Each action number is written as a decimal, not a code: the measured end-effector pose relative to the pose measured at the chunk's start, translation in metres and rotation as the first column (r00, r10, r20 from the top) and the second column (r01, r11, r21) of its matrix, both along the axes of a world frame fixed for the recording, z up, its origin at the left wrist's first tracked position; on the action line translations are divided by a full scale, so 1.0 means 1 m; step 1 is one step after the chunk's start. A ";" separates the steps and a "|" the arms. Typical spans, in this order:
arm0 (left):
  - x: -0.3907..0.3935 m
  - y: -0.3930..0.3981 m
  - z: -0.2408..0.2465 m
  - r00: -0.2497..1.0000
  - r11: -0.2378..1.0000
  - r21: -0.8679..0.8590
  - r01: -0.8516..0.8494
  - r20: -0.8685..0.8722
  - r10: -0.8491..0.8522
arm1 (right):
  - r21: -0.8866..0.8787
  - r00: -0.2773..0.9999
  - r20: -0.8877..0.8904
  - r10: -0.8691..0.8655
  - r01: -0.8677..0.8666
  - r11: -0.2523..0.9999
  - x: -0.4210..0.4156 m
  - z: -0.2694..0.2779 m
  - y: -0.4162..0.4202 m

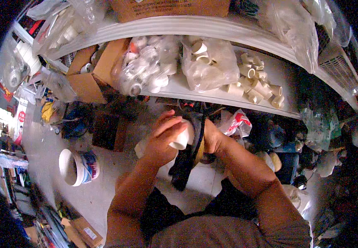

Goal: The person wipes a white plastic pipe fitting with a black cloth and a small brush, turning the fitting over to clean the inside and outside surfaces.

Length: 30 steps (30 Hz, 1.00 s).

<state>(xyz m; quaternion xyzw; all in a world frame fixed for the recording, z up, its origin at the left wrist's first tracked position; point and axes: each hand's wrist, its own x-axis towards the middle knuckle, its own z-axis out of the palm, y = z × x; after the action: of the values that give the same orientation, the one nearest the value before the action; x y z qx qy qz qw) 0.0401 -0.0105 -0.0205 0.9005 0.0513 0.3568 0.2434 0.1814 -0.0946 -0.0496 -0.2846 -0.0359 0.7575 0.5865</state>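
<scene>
In the middle of the view, my left hand (163, 138) is closed around a white plastic pipe fitting (180, 141), its open end facing down and toward me. Just right of it stands a long black object (182, 169) with a curved dark edge; whether it is a bag or a tool is unclear. My right hand (211, 136) is against the far side of that dark edge, its fingers mostly hidden. Something yellowish (199, 150) shows below the right hand, between it and the black object.
A white shelf (172, 82) ahead carries clear bags of fittings (211, 73), loose cream pipe fittings (256, 83) and an open cardboard box (84, 85). On the floor at left stands a white bucket (79, 167). A red-and-white plastic bag (238, 124) lies beyond my right forearm.
</scene>
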 end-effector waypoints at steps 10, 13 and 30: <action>-0.004 -0.003 -0.010 0.910 -0.059 -0.910 0.410 0.404 0.094 | 0.451 0.502 0.807 -0.310 -0.186 0.873 0.014 0.025 -0.005; -0.008 0.001 -0.009 0.912 -0.212 -0.891 0.401 0.410 0.003 | 0.578 0.463 0.735 -0.495 -0.049 0.814 0.004 0.009 0.003; -0.002 -0.029 0.002 0.971 -0.097 -0.993 0.061 0.082 -0.224 | 0.113 0.949 0.189 -0.252 0.234 0.966 -0.005 -0.004 -0.003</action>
<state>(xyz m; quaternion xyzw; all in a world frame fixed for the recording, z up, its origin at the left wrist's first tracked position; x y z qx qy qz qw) 0.0379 -0.0397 -0.0189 0.4500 0.2134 0.1253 0.8581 0.1761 -0.0980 -0.0538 -0.3359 -0.0936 0.6443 0.6807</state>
